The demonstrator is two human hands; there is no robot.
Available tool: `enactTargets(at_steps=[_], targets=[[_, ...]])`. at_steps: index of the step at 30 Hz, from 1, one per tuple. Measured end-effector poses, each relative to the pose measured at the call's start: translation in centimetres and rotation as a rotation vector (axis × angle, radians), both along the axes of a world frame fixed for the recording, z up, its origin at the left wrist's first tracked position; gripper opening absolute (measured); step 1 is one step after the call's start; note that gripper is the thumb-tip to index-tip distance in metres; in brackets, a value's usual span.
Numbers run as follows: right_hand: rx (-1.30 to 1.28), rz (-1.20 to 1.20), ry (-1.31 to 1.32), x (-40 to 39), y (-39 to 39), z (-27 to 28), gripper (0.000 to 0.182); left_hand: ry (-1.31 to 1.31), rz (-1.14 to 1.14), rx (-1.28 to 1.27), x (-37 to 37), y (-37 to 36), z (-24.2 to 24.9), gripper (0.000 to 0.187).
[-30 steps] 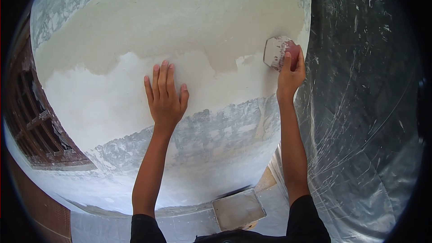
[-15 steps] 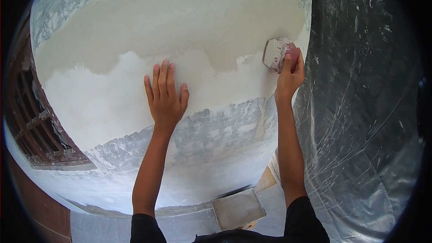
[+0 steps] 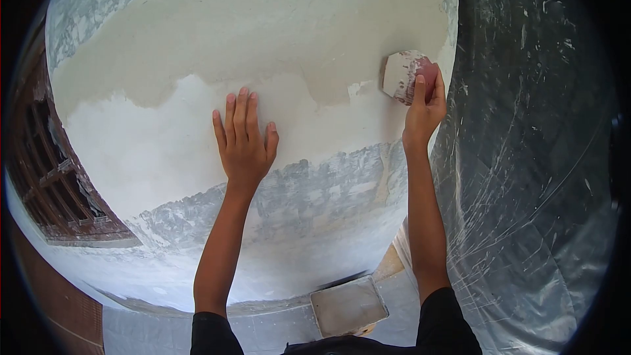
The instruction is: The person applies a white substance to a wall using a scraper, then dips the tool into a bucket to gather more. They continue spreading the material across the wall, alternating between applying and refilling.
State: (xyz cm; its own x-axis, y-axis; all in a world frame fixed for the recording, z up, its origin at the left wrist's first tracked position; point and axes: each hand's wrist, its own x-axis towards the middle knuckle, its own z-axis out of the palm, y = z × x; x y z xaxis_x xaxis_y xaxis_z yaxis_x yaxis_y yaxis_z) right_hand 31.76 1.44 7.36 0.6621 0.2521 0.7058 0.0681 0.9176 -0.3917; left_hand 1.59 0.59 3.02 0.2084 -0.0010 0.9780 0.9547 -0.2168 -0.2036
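My left hand (image 3: 246, 139) lies with spread fingers against the wall (image 3: 164, 151), on a pale, dry-looking plaster patch. Held in my right hand (image 3: 426, 108) is a flat plaster scraper (image 3: 409, 77), dark red at the grip and smeared with whitish plaster over its left part. Thumb and fingers pinch its right side, close to the wall's right edge. Its left edge is at the wall, where a damp, beige coat of plaster (image 3: 263, 33) spreads across the upper area. Below both hands runs a rough grey band (image 3: 296, 190) of wall.
A rectangular tray (image 3: 348, 306) with grey-beige plaster stands below, near my body. To the right hangs dark plastic sheeting (image 3: 526, 158) splashed with white. A brown window grille (image 3: 56, 171) is set at the left. Pale sheeting (image 3: 164, 335) covers the floor.
The scraper has tilted slightly in my right hand, and its left edge has turned a little on the wall. My left hand rests in nearly the same place.
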Motion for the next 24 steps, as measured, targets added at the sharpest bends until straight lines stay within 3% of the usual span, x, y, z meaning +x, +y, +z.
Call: enactTargets(at_steps=[3, 6, 12, 15, 18, 21, 24], targets=[[-0.159, -0.162, -0.360, -3.6, -1.6, -0.6, 0.048, 0.001, -0.002, -0.006, 0.0, 0.0, -0.1, 0.055], [-0.136, -0.339, -0.708, -5.9, -2.0, -0.6, 0.046, -0.001, -0.003, -0.010, -0.1, 0.1, -0.1, 0.055], [-0.090, -0.323, -0.243, -1.3, 0.7, 2.2, 0.047, 0.000, -0.002, 0.001, 0.0, 0.1, 0.0, 0.055], [-0.035, -0.162, 0.080, 2.5, 1.1, 2.7, 0.045, 0.001, 0.001, 0.003, 0.0, 0.2, -0.2, 0.055], [-0.017, -0.061, 0.115, 2.3, -0.1, 2.2, 0.043, -0.002, 0.005, 0.007, 0.1, 0.2, -0.1, 0.055], [-0.005, -0.009, -0.138, -0.8, -0.5, 0.3, 0.045, -0.002, 0.007, 0.002, 0.0, 0.2, -0.2, 0.055], [-0.251, -0.219, -0.508, -3.7, -1.8, -1.5, 0.050, 0.002, 0.003, 0.000, 0.0, 0.2, -0.1, 0.055]])
